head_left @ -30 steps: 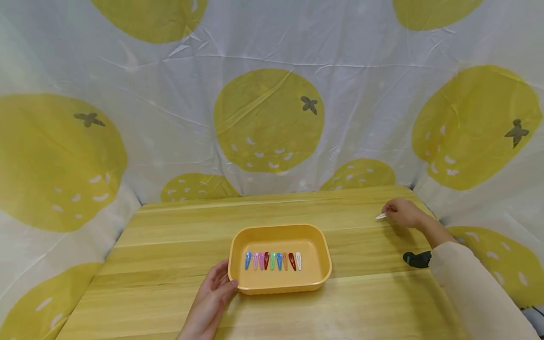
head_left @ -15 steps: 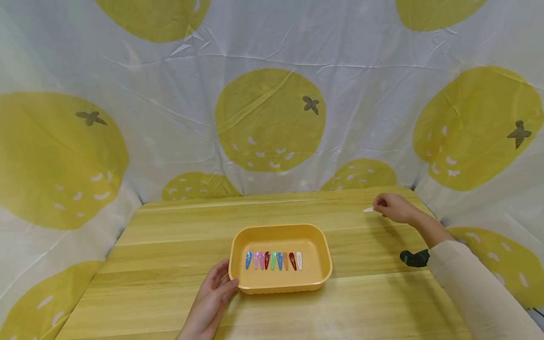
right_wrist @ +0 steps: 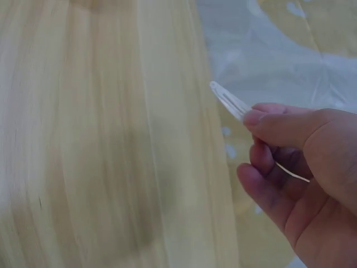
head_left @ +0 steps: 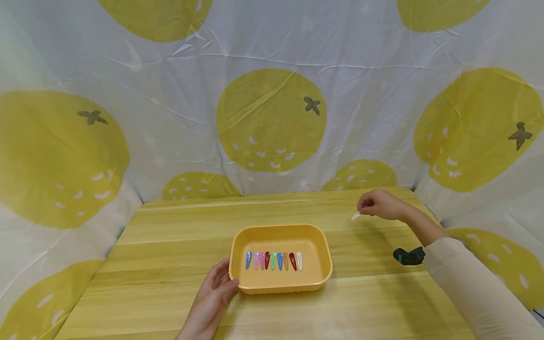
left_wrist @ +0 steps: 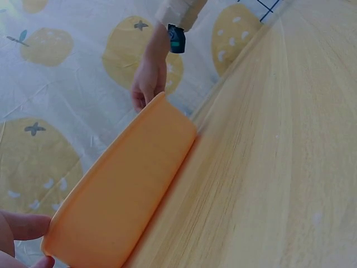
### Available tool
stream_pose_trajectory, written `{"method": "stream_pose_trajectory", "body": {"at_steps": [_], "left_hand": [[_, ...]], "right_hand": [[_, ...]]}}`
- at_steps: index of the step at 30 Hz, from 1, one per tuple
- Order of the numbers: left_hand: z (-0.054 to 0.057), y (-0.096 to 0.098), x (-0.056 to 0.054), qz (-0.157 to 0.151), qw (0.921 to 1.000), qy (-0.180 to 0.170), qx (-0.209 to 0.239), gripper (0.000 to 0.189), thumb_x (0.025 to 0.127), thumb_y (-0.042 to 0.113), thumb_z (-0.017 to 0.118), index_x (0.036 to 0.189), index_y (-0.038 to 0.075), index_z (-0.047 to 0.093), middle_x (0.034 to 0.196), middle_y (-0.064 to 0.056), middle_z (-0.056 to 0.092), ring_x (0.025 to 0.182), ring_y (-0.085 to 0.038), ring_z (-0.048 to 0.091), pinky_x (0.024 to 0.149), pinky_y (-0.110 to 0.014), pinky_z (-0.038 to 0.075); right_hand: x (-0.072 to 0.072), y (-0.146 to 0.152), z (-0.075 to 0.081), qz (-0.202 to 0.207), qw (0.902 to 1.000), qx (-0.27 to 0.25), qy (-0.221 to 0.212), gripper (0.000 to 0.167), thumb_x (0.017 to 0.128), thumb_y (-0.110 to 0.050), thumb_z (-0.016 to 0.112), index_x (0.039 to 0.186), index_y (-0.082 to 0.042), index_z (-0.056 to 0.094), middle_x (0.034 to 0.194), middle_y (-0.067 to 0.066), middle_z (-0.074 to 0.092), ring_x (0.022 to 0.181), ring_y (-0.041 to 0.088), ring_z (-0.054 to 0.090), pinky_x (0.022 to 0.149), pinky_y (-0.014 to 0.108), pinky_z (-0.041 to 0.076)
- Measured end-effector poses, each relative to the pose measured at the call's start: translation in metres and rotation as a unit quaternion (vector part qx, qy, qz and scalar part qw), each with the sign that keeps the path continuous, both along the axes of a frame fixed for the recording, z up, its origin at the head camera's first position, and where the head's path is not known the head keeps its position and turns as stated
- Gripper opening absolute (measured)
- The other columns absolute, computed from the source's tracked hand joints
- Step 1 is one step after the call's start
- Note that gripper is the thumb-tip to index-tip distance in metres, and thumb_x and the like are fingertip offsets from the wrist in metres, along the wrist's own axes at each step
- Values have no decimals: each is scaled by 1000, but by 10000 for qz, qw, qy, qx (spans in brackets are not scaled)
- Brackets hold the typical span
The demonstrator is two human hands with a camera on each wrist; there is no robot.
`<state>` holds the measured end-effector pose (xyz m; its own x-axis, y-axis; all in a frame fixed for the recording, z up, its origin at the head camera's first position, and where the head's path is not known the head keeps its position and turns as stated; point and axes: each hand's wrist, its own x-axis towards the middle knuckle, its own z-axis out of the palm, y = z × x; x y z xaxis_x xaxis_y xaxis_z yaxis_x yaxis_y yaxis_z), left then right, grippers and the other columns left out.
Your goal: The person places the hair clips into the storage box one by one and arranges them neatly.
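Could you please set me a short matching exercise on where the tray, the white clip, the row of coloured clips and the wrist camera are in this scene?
Things:
1. yellow tray
2. white hair clip
3. row of coloured clips
4. black wrist camera

Places:
a. strapped under the right forearm
b. pinched in the right hand above the table
c. lying side by side on the tray floor
d. on the table, its near left corner touched by the left hand

Pairs: 1-d, 2-b, 3-c, 4-a
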<state>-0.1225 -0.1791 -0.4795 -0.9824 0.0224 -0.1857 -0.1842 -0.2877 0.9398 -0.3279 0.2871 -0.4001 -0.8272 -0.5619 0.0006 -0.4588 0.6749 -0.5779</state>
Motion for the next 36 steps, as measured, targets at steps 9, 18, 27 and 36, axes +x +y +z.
{"method": "stream_pose_trajectory", "body": {"at_steps": [9,18,27,36], "left_hand": [[0,0,0,7,10000,21,-30,70,100,-3,58,159,-5,20,165,-26,19,148,-40,26,108,-31,45],[1,-2,0,36,10000,2,-71,70,100,-2,59,159,-3,21,165,-25,19,149,-39,26,111,-35,43],[1,-1,0,33,10000,-16,-11,69,100,-2,59,158,-3,22,165,-24,20,148,-38,26,109,-33,44],[2,1,0,33,10000,-8,-6,70,99,-3,58,158,-4,21,165,-26,20,148,-39,26,109,-33,44]], "right_hand": [[-2,-18,7,531,9985,128,75,7,101,-6,66,95,-6,71,80,0,61,69,16,50,63,31,45],[-2,-41,16,1018,9947,145,55,7,100,-7,68,94,-8,71,77,-2,58,68,15,49,63,29,44],[2,-64,29,1269,9907,480,-106,7,100,-5,67,94,-7,70,77,-1,57,67,14,48,62,30,44],[5,-86,37,1818,9805,739,-106,10,100,-4,67,92,-9,68,77,-5,57,67,10,49,63,29,45]]}}
